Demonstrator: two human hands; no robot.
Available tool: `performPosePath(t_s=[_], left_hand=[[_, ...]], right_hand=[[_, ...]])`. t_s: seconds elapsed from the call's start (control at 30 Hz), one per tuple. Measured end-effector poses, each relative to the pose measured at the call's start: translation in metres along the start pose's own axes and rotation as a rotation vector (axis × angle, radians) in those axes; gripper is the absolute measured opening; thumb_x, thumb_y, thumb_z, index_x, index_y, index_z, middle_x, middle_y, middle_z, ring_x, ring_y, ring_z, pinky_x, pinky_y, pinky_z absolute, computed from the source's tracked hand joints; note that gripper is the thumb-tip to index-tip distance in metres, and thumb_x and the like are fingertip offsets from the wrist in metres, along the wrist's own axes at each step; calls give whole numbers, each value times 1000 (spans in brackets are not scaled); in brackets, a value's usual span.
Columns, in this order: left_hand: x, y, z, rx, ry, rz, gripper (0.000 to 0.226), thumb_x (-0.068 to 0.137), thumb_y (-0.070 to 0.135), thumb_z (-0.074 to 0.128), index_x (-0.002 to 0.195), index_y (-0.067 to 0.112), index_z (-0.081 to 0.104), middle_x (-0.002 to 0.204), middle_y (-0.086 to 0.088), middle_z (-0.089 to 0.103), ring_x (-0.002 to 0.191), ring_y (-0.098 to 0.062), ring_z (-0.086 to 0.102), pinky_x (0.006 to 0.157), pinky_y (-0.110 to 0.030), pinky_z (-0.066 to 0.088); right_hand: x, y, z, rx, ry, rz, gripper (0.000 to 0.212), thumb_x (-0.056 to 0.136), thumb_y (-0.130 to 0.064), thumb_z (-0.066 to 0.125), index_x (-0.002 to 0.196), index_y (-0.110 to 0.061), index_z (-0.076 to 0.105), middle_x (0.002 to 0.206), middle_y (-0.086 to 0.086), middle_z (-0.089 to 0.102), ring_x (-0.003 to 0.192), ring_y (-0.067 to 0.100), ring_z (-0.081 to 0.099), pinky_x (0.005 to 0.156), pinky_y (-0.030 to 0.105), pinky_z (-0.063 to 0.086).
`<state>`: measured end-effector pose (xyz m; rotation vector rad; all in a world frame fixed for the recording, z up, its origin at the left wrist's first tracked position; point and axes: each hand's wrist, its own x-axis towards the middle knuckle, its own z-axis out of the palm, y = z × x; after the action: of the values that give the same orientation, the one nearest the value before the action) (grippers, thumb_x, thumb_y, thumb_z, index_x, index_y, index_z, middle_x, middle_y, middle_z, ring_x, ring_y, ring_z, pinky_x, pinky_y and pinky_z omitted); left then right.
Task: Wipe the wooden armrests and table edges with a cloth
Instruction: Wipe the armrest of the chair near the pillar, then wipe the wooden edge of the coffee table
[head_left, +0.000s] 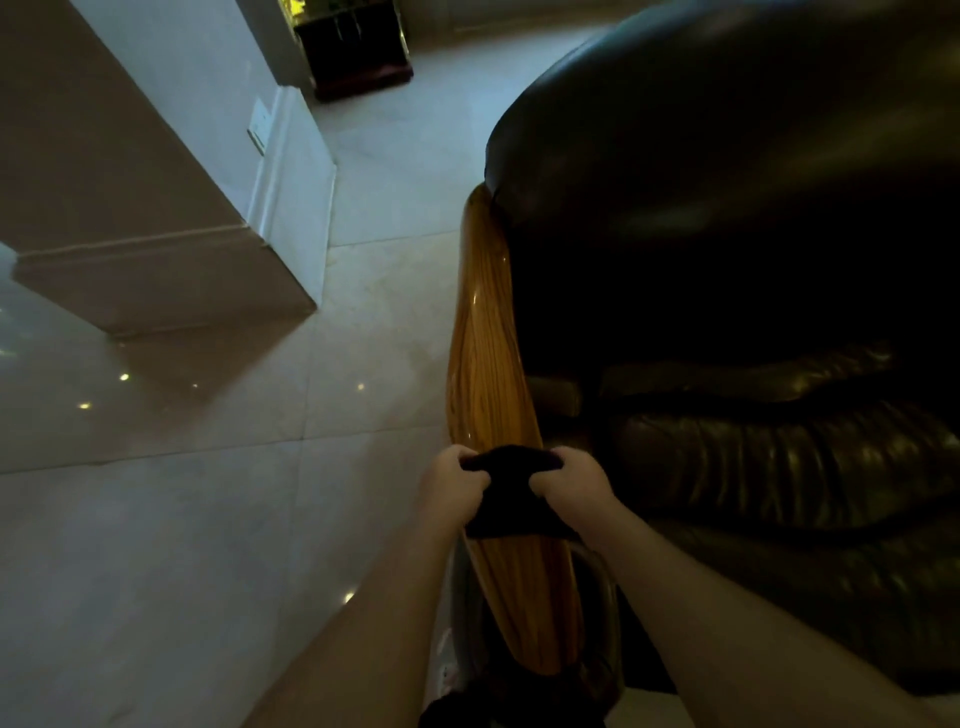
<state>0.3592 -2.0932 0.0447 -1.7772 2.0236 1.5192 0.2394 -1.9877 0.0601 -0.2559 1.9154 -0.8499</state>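
Below, both hands gripping one dark cloth (511, 493) across the glossy wooden armrest (485, 364). Left hand (452, 483) at the cloth's left end, fingers curled tight around a bunched fold. Right hand (569, 483) at the right end, fingers likewise curled and clenched on the fabric. Cloth draped over the armrest near its lower half, touching the wood. Dark leather armchair (753, 260) to the right of the armrest. Pale polished floor tiles (208, 519) to the left; wall corner (156, 234) beyond.
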Motion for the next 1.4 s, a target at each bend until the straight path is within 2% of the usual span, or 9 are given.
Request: performPosePath(t_s=[0.1,0.23,0.4,0.5,0.87,0.97,1.07,1.2,1.4], left_hand=[[-38,0,-14,35,-83,79,19,83,12,66,81,27,55,85,-1,62,72,-9,59,51,-20,41],[-79,3,-23,89,-241,240,18,83,12,70,81,25,57,91,-3,63,82,-16,63,71,-35,57],[-109,30,-34,215,-384,500,13,82,28,70,82,35,59,88,9,63,79,-5,62,62,-21,47],[-137,52,-20,334,-467,608,13,82,28,72,84,33,61,91,7,63,82,-8,61,66,-25,50],[-295,102,139,489,-836,907,13,85,23,71,98,23,67,103,1,63,89,-12,63,73,-26,53],[-344,108,191,508,-907,940,15,86,19,70,101,18,69,95,2,69,89,-11,65,80,-31,55],[-400,110,246,467,-936,952,12,84,13,71,95,17,70,87,1,71,83,-14,67,66,-22,51],[-474,110,321,427,-1004,968,13,83,8,72,87,20,68,83,0,71,78,-12,67,60,-17,48],[-572,122,412,469,-1082,1100,13,82,4,70,88,15,66,77,5,65,72,-6,59,59,-15,43]], right_hand=[[-45,-1,-15,-55,51,14,8,84,-8,64,85,-17,63,88,8,65,78,22,66,57,30,51],[-103,5,-26,-104,185,-33,6,84,-10,63,83,-16,63,83,5,65,72,16,64,50,21,44],[-166,27,-46,-67,318,-47,11,84,-18,68,86,-28,64,86,-2,68,76,12,67,54,21,49],[-206,53,-60,-6,408,-35,12,82,-21,71,83,-31,65,85,-5,69,74,8,67,53,18,48],[-375,202,-146,170,849,111,15,81,-20,70,73,-24,58,72,-5,57,65,9,54,46,14,36],[-417,247,-167,230,936,132,11,82,-21,68,75,-18,61,79,5,64,76,20,60,59,25,41],[-459,296,-187,292,1004,132,21,86,-25,67,67,-27,58,72,-4,61,66,9,57,56,19,39],[-511,361,-225,365,1116,150,24,89,-31,64,85,-8,69,83,9,69,77,21,63,66,34,46],[-579,439,-279,496,1245,209,28,86,-38,63,97,-13,71,93,6,72,87,18,67,83,44,54]])
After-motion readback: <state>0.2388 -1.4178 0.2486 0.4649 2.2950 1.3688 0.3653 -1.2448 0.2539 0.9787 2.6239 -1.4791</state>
